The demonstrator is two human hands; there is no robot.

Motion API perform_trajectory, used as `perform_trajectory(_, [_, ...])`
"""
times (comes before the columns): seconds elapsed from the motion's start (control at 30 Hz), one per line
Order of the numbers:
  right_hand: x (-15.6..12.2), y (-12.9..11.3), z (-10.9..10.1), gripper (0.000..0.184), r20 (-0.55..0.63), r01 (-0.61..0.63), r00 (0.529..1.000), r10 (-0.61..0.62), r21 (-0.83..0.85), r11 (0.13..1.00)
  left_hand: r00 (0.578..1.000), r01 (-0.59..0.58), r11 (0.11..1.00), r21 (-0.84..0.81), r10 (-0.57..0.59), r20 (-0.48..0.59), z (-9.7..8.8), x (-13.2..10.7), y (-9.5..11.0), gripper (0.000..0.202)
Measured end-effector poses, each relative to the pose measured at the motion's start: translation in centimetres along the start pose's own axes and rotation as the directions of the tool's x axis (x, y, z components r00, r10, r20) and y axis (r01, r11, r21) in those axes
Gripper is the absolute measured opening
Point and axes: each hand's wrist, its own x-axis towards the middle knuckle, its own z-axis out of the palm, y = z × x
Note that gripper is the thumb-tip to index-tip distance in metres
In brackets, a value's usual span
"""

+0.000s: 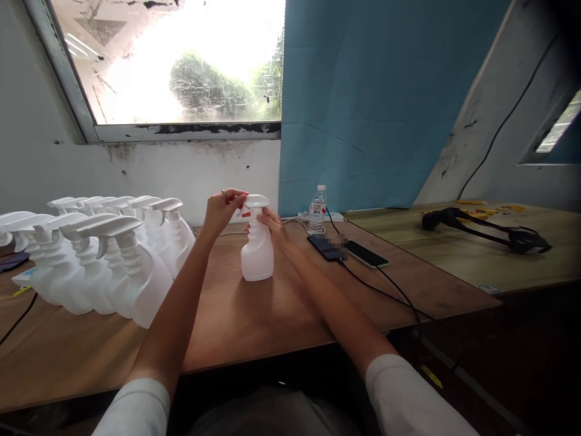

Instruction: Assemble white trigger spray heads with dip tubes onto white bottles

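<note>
A white spray bottle (257,257) stands upright on the brown table in front of me, its trigger head on top. My left hand (222,209) is at the nozzle side of the head, thumb and fingers closed on its front end. From the other side, my right hand (272,225) is wrapped round the bottle's neck just below the head. Part of its fingers is hidden behind the bottle. To the left, several more white spray bottles (149,281) with trigger heads stand upright in rows.
A clear water bottle (317,209) stands at the back by the blue curtain (363,109). Two phones, one a black phone (367,254), lie right with cables trailing over the table edge. A black strap-like device (488,229) rests on the table farther right.
</note>
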Motion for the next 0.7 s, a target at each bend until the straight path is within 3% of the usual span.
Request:
perform_trajectory(0.13, [-0.12, 0.06, 0.21, 0.043, -0.14, 0.021, 0.99, -0.027, -0.048, 0.999, 0.999, -0.015, 0.999, 0.052, 0.013, 0.038, -0.53, 0.02, 0.65, 0.025])
perform_trajectory(0.27, [0.01, -0.25, 0.63, 0.046, -0.063, -0.053, 0.997, 0.053, 0.008, 0.999, 0.998, -0.01, 1.0, 0.014, 0.009, 0.065, -0.63, 0.11, 0.64, 0.025])
perform_trajectory(0.4, [0.03, -0.31, 0.91, 0.053, -0.21, -0.059, 0.977, 0.043, -0.069, 0.996, 0.996, 0.0, 1.0, -0.019, 0.002, 0.087, -0.62, 0.15, 0.53, 0.026])
perform_trajectory(0.53, [-0.1, -0.04, 0.88, 0.045, -0.061, -0.062, 0.996, 0.063, 0.024, 0.998, 0.996, 0.014, 0.998, -0.058, -0.008, 0.09, -0.8, 0.13, 0.53, 0.027])
perform_trajectory(0.63, [-0.16, 0.1, 0.93, 0.048, -0.181, -0.041, 0.983, 0.035, -0.028, 0.999, 0.995, 0.006, 0.998, -0.055, 0.0, 0.101, -0.94, 0.1, 0.61, 0.026])
perform_trajectory(0.7, [-0.24, 0.03, 0.95, 0.049, -0.179, -0.028, 0.984, 0.023, -0.028, 0.999, 0.995, -0.001, 0.999, -0.035, 0.005, 0.099, -1.02, 0.09, 0.71, 0.025])
